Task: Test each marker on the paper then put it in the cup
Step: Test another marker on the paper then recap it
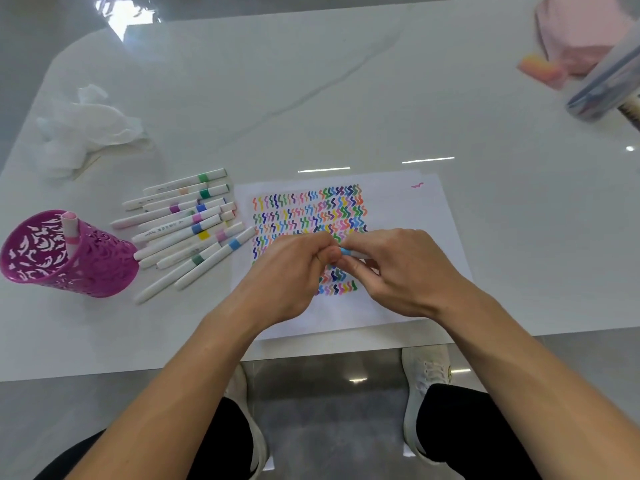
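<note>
Over the white paper (408, 216), which is covered with rows of coloured squiggles, both my hands meet on one white marker with a light blue band (347, 252). My left hand (294, 271) curls round one end, and my right hand (398, 268) pinches the other; most of the marker is hidden by my fingers. Several white markers (187, 223) lie in a loose pile left of the paper. At the far left stands the purple cut-out cup (97, 268) with one pink-banded marker (71, 233) upright inside.
A crumpled white tissue (90, 126) lies at the back left. A pink cloth (581, 32) and a clear container (609, 84) sit at the back right corner. The table's front edge (311, 355) runs just below the paper, and my shoes show beneath it.
</note>
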The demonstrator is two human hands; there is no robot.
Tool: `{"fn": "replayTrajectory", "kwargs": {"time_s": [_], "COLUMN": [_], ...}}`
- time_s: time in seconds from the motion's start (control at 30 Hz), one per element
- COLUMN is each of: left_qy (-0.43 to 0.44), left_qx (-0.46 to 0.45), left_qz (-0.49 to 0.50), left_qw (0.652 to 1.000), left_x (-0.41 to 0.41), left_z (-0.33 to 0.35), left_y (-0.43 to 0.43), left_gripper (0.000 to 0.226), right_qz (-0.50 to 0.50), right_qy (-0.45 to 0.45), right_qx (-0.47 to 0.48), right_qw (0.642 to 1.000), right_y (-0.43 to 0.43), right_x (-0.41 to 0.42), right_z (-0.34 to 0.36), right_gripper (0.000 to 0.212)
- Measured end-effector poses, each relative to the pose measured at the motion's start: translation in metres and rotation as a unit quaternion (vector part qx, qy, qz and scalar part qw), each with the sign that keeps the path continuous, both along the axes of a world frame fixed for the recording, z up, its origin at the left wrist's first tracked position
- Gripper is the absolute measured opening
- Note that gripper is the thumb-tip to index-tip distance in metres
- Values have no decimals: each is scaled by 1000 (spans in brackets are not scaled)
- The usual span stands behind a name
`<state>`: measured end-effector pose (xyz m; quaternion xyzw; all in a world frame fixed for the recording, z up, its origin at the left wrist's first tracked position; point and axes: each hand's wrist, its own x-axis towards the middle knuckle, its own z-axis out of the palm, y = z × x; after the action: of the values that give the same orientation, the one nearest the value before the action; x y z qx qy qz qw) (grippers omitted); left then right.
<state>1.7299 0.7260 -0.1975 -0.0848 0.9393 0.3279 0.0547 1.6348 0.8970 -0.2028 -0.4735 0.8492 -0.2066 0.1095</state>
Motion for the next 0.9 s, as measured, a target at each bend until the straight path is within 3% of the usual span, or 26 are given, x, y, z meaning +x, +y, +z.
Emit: {"fn": "replayTrajectory", "kwargs": {"time_s": [0.27,0.43,0.67,0.9], "left_qy": [1,33,27,22], "left_qx": [8,-11,-39,-53], "left_qz": [-14,42,62,103], "left_qw": [1000,999,997,993], "left_x": [2,2,2,2], "left_z": [-2,3,-6,-15], "left_y": [-3,-21,-15,-13], "left_gripper": [28,22,24,6], "right_qz": [-11,-91,-129,-156], "right_qy": [-30,-98,-121,-194], "right_qx": [-1,-34,-17,-52], "right_qw": [999,990,984,967], "right_y": [2,14,10,9], "right_x": [2,-15,-14,-14], "right_z": [-4,3,-3,-5], "right_gripper": [36,45,15,13]}}
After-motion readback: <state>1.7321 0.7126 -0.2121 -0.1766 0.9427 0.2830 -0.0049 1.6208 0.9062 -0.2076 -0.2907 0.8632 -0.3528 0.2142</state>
